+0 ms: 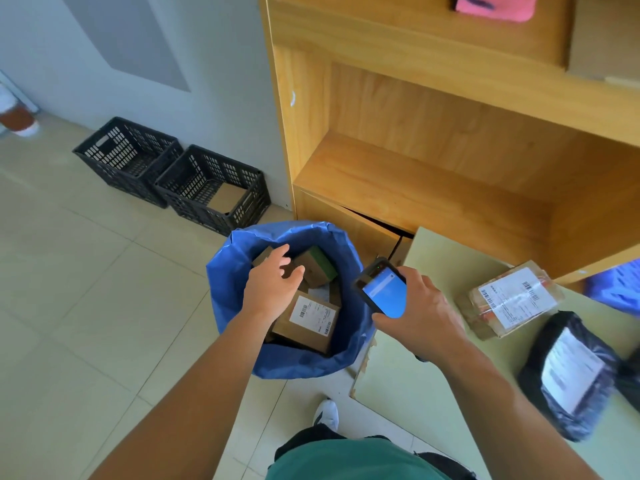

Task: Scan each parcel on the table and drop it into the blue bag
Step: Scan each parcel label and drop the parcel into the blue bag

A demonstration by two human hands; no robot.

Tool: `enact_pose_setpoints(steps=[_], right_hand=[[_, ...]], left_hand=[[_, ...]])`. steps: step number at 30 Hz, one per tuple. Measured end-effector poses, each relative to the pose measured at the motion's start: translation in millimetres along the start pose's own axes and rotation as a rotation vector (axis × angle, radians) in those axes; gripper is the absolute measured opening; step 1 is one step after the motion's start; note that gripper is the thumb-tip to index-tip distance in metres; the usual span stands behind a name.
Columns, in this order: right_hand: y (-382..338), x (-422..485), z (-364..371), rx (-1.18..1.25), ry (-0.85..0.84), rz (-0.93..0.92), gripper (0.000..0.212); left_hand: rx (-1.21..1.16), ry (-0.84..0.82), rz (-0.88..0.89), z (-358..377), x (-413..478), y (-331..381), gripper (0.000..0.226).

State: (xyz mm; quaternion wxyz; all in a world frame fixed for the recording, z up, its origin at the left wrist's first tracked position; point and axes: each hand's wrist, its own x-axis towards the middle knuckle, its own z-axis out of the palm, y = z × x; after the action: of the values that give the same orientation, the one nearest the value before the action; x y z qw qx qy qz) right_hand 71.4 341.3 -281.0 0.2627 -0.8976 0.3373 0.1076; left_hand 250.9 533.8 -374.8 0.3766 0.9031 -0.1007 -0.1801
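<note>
Just then the person stood over the blue bag [239,271], which sat open-mouthed on the floor beside the corner of the worktop [433,393]. The left hand [270,285] hung over the bag's mouth, its fingers [282,252] spread loose and holding nothing. Directly under that hand, inside the bag, lay a cardboard parcel [308,323] with its white label up, and beyond it a smaller box with a green side [317,268]. The right hand [419,313], just to the worktop side of the bag, had its fingers wrapped round a handheld scanner [382,291] with a lit blue screen.

Two parcels waited on the worktop, well away from the bag: a flat one in clear wrap [509,299] with a long barcode label, and nearer the person a black poly-bag parcel [568,379], rather blurred.

To my eye the clear-wrapped one would be light but slick, and stiff enough to lift by its long edges, thumb on top. The black one looked soft and baggy; I would pinch it across the body with the label kept flat and facing the scanner, since slack film could crease over the barcode. Neither looked heavy, though the contents were hidden.
</note>
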Motion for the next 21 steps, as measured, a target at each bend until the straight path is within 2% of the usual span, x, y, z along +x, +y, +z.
enact_pose_setpoints(steps=[10,14,21], right_hand=[[74.4,-22.7,-23.5,0.033,0.045,0.041,0.085],[132.3,-36.5,-39.2,0.067,0.070,0.064,0.081],[272.5,-65.5,-80.2,0.134,0.082,0.188,0.082]], left_hand=[[0.184,-0.146,0.254,52.0,-39.7,73.8,0.068],[0.274,-0.196,0.359,100.5,-65.3,116.2,0.073],[0.289,-0.255,0.409,215.2,-126.2,205.5,0.069]])
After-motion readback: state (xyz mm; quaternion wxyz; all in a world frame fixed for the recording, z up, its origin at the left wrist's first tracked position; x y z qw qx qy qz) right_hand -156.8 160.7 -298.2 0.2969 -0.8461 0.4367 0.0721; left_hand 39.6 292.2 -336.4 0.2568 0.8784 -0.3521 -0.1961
